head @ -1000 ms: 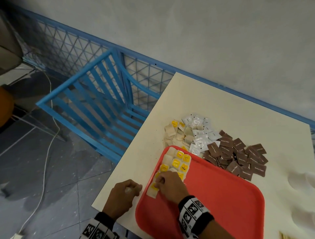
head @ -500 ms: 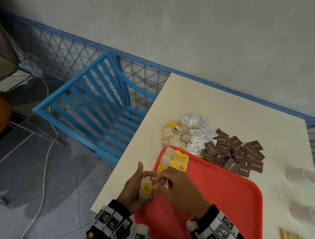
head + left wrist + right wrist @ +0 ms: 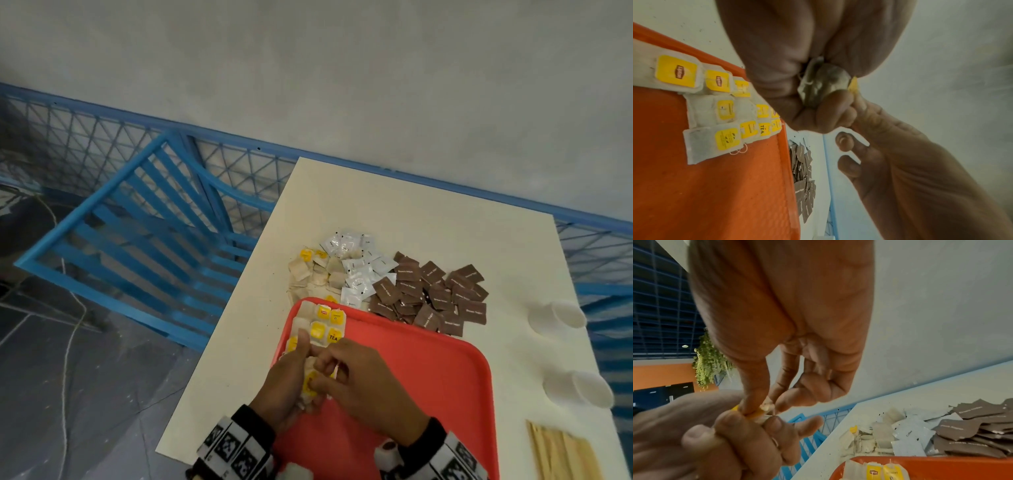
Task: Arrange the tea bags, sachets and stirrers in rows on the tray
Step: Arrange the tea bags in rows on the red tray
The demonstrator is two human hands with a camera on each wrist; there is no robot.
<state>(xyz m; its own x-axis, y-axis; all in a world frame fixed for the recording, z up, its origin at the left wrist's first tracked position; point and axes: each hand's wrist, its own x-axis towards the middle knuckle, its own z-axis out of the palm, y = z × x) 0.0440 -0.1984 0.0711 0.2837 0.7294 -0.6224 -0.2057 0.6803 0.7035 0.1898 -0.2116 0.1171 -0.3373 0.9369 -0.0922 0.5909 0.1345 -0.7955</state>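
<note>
Above the left side of the red tray (image 3: 411, 394), both hands meet on one tea bag (image 3: 310, 382). My left hand (image 3: 301, 370) grips the bag's pouch (image 3: 824, 84) in curled fingers. My right hand (image 3: 325, 373) pinches its yellow tag (image 3: 754, 413) between thumb and forefinger. Several tea bags (image 3: 323, 325) lie in rows in the tray's far left corner (image 3: 725, 105). Beyond the tray are heaps of loose tea bags (image 3: 315, 274), white sachets (image 3: 356, 267) and brown sachets (image 3: 435, 298). Wooden stirrers (image 3: 561, 455) lie at the near right.
Two white paper cups (image 3: 558, 317) (image 3: 582, 389) lie on their sides near the right edge of the cream table (image 3: 394, 205). A blue slatted frame (image 3: 137, 240) and blue mesh fence stand left of and behind the table.
A second ago my right hand pressed a tea bag onto the tray and my left rested at the table edge. Both hands have since come together above the tray, holding one tea bag.
</note>
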